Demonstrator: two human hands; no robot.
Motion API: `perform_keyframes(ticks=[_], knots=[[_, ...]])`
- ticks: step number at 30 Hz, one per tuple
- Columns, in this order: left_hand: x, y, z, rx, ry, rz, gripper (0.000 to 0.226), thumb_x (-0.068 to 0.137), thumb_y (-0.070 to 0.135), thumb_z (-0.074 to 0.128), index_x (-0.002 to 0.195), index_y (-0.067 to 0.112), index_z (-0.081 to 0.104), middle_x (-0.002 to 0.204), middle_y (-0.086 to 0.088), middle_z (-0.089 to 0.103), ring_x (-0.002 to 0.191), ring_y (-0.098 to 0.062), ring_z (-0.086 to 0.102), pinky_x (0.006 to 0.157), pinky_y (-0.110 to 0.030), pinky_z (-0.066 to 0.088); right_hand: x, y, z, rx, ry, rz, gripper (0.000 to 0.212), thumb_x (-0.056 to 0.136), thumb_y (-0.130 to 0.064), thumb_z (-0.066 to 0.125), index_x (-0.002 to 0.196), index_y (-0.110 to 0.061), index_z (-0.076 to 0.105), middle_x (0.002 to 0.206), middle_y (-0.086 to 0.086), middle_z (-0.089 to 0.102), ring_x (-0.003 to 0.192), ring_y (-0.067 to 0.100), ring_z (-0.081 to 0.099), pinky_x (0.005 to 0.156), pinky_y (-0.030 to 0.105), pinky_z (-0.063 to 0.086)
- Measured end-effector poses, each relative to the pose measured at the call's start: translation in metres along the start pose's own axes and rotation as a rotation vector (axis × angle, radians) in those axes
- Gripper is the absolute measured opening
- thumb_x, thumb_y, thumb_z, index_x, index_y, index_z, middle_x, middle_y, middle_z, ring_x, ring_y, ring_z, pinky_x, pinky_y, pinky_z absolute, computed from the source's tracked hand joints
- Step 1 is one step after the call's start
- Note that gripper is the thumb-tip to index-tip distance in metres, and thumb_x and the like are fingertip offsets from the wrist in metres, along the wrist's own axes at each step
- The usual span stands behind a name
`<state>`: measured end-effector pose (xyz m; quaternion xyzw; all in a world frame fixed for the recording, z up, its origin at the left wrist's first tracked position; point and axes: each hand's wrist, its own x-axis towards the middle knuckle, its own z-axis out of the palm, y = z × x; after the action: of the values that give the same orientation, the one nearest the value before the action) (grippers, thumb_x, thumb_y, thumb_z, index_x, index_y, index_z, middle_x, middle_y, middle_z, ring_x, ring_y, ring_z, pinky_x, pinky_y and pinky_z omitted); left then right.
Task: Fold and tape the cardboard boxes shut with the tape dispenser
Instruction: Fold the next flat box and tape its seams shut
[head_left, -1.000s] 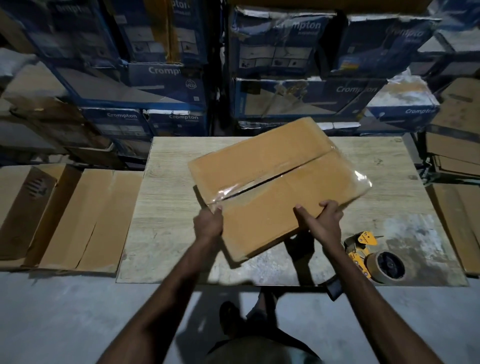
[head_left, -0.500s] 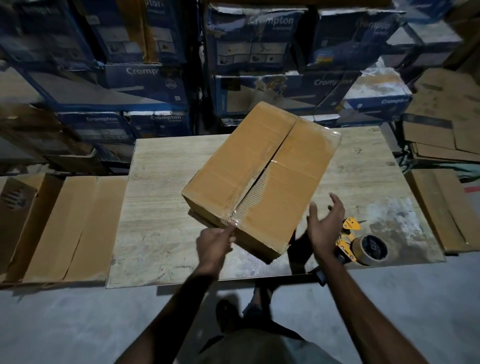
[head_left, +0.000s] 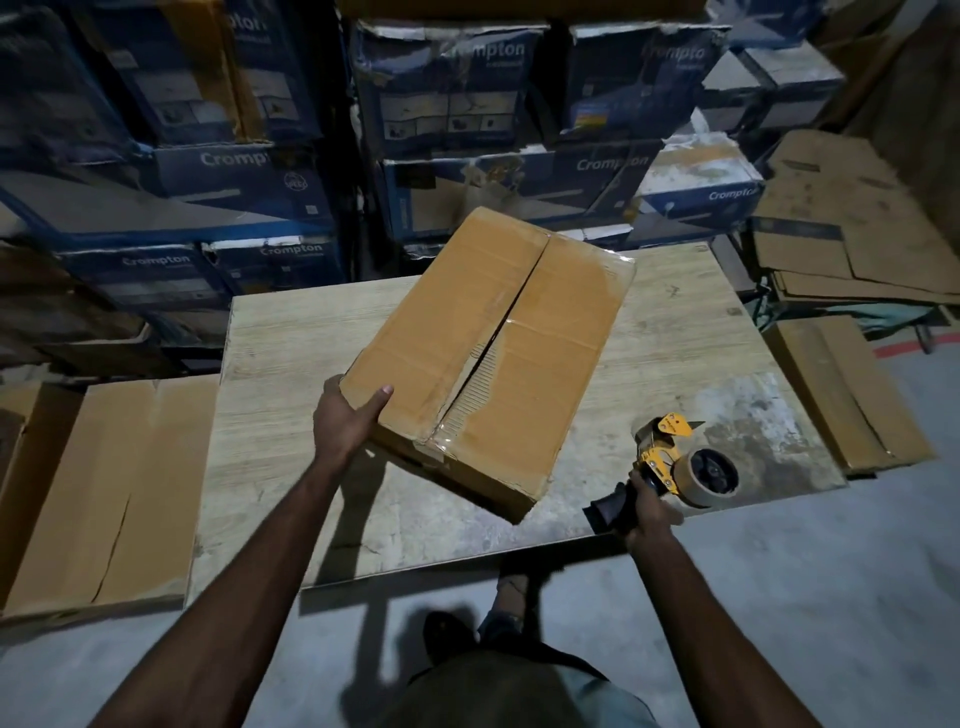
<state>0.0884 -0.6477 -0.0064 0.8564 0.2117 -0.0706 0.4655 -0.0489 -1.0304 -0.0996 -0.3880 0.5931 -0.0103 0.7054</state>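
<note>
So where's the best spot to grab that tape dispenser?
By the dispenser's black handle, coming from the near side, as the right hand does. The handle sticks out toward the person; the roll and yellow blade end point away.

Your left hand (head_left: 348, 421) grips the near-left corner of the cardboard box (head_left: 483, 358), thumb on top, the box skewed on the wooden table (head_left: 291, 415) with clear tape along its centre seam, while your right hand (head_left: 647, 512) holds the tape dispenser (head_left: 675, 462) by its black handle at the table's near-right edge, blue cartons (head_left: 234, 171) stacked behind.
</note>
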Motion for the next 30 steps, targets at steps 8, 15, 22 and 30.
perform_keyframes(ticks=[8,15,22,30], knots=[[-0.044,-0.003,0.024,0.043,0.043,-0.020,0.069,0.078,0.064,0.081,0.116,0.014,0.051,0.111,-0.005,0.065,0.098,-0.029,0.065,0.072,-0.034,0.044,-0.023,-0.063,-0.005,0.235,-0.061,-0.120,0.017,0.094,0.000,0.057,0.104,-0.009,0.046,0.073,0.011,0.053,0.048,0.019,0.057,0.047,0.026,0.051],[-0.107,-0.010,0.054,-0.091,0.078,-0.092,0.062,0.082,0.063,0.077,0.119,0.020,0.053,0.115,-0.001,0.062,0.106,-0.027,0.062,0.082,-0.043,0.052,-0.101,-0.112,-0.006,0.421,-0.381,-0.113,0.025,0.103,-0.010,0.046,0.078,-0.015,0.045,0.062,-0.003,0.047,0.045,0.008,0.046,0.043,0.018,0.043],[-0.146,0.056,0.043,-0.366,0.018,-0.012,0.031,0.100,0.033,0.067,0.129,0.025,0.059,0.127,0.000,0.063,0.103,-0.015,0.065,0.083,-0.030,0.051,-0.172,-0.084,0.007,-0.022,-0.524,-0.442,0.031,0.095,-0.001,0.059,0.115,-0.019,0.045,0.071,0.006,0.052,0.050,0.018,0.046,0.044,0.029,0.039],[-0.125,0.093,0.038,-0.838,-0.653,-0.585,0.080,0.101,0.061,0.049,0.142,-0.007,0.052,0.140,-0.031,0.059,0.123,-0.038,0.063,0.085,-0.037,0.059,-0.203,-0.015,0.016,-0.780,-0.552,-0.981,0.045,0.091,-0.005,0.071,0.122,-0.031,0.051,0.098,-0.019,0.069,0.085,0.006,0.065,0.068,0.023,0.050]])
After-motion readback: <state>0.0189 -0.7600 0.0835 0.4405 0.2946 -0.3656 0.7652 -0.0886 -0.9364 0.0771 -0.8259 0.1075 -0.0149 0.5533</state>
